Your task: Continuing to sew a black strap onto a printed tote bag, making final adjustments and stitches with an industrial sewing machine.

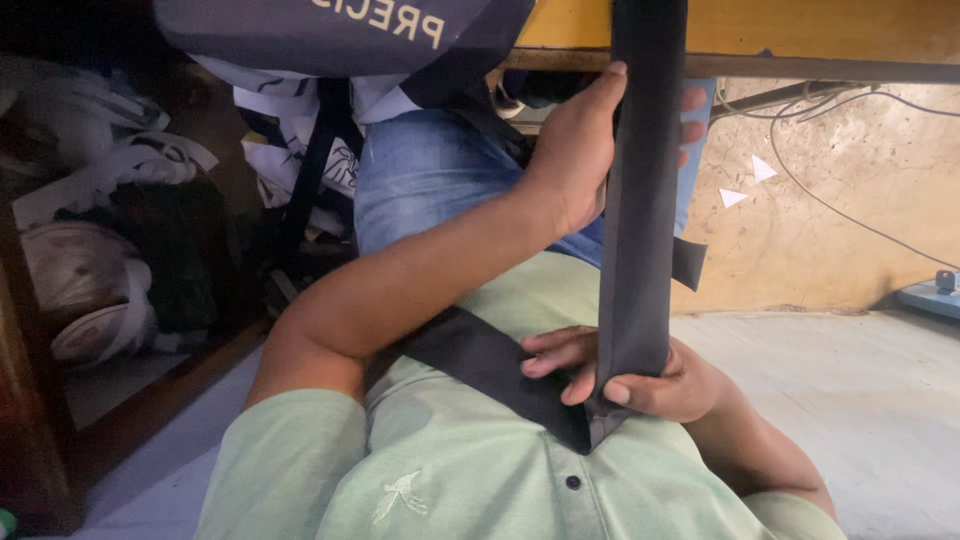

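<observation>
1. A dark strap (pixel 640 200) runs nearly upright through the middle of the view, from the counter (pixel 800 35) edge at the top down to the person's chest.
2. Left hand (pixel 580 150): the arm crosses from lower left to upper centre. The hand grips the strap's upper part just below the counter edge, thumb on the left face and fingers (pixel 692 100) wrapped behind, with their tips showing at the right edge.
3. Right hand (pixel 640 380): it holds the strap's lower part against the chest. Thumb and forefinger pinch the strap at its fold, and the other fingers (pixel 550 345) lie curled on the left, touching the band.
4. At the fold the strap turns and runs on to the left as a flat band (pixel 480 365) across the green shirt (pixel 450 470), passing under the left forearm.
5. Blue jeans (pixel 420 170) lie beyond the shirt, below a dark bag (pixel 330 30) at the top.
6. To the left, a wooden shelf (pixel 150 400) holds heaped cloth (pixel 90 270).
7. To the right are a bare concrete floor (pixel 850 400), a stained wall and thin cables (pixel 830 200) hanging below the counter.
</observation>
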